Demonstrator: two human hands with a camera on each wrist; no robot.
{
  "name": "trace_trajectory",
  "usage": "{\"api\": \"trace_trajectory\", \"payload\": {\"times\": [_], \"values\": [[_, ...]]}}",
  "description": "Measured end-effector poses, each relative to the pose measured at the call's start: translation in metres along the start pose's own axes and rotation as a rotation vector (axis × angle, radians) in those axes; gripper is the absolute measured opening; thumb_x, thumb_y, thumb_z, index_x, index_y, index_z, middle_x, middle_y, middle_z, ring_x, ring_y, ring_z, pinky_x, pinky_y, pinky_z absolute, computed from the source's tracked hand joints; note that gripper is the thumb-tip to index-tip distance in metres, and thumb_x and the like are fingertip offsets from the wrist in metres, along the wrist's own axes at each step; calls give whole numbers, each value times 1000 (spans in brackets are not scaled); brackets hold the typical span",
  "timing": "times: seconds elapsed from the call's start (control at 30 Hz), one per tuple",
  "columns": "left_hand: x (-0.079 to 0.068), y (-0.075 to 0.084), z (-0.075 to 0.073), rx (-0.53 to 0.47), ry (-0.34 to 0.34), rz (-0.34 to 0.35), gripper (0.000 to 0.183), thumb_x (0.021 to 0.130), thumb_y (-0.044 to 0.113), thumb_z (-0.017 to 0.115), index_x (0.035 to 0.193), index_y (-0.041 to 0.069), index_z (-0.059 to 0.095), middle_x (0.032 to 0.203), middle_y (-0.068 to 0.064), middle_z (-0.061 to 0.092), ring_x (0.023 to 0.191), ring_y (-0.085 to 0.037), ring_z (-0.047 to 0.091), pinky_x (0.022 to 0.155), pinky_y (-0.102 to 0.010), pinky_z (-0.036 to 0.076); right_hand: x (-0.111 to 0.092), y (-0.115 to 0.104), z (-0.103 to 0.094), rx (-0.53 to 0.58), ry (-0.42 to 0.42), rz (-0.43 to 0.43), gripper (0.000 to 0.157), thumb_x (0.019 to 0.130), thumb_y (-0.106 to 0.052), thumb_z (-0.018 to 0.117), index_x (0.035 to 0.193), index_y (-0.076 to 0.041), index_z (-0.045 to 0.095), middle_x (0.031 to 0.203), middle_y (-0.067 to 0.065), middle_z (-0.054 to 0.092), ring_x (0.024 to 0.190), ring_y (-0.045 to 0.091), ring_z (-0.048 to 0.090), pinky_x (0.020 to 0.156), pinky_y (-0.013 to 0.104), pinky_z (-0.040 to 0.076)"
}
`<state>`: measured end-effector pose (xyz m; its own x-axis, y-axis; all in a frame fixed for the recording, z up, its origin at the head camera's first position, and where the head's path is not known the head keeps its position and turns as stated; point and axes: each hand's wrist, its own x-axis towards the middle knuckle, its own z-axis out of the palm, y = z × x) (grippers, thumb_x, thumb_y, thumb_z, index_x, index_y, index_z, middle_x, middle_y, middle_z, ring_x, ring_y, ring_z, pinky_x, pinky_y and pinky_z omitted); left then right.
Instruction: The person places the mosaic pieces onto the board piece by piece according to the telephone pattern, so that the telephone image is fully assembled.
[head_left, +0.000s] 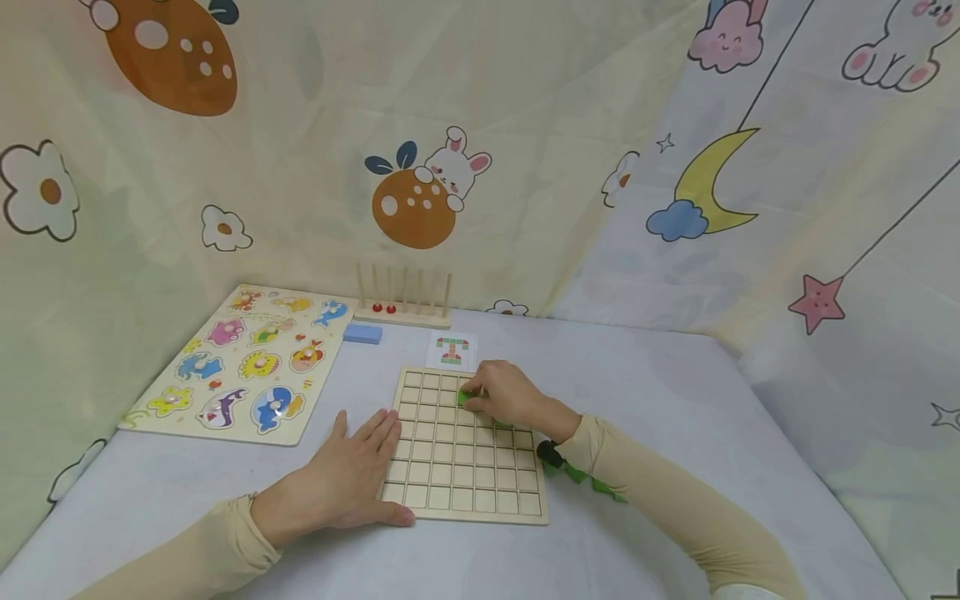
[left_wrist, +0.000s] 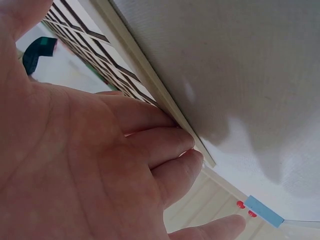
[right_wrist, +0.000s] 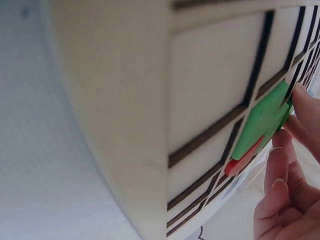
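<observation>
at grid board (head_left: 442,454), rt fingers (right_wrist: 307,107) pinch green pc (head_left: 462,399), shape unclear.

Your head camera looked forward and down from well above your left hand (head_left: 337,477) and right hand (head_left: 516,398). Your 2 wrist cameras sat close, 1 facing along the left palm (left_wrist: 65,150), 1 toward the right fingertips (right_wrist: 303,102); all 3 views shared the grid board (head_left: 442,477).

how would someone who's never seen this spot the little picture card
Find the wooden grid that the left hand touches at its edge. Just beyond the grid's far edge lies the small white card. Unlike the plain blue block to its left, it is thin and printed with a pattern of red and green shapes.
</observation>
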<state>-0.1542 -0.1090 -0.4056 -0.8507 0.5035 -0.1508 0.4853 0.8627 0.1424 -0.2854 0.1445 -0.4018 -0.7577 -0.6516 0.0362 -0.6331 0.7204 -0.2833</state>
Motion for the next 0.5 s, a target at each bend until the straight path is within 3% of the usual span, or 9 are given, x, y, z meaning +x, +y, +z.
{"api": "trace_trajectory", "payload": {"times": [0.5], "values": [[0,-1,1,3,7,0,121,78,84,61,153,-8,38,164,-26,33,155,-41,31,113,-80,20,2,-3,-2,-12,-28,12,27,88,-19,82,112,-8,79,98,6,75,81,12,60,67,25,44]]}}
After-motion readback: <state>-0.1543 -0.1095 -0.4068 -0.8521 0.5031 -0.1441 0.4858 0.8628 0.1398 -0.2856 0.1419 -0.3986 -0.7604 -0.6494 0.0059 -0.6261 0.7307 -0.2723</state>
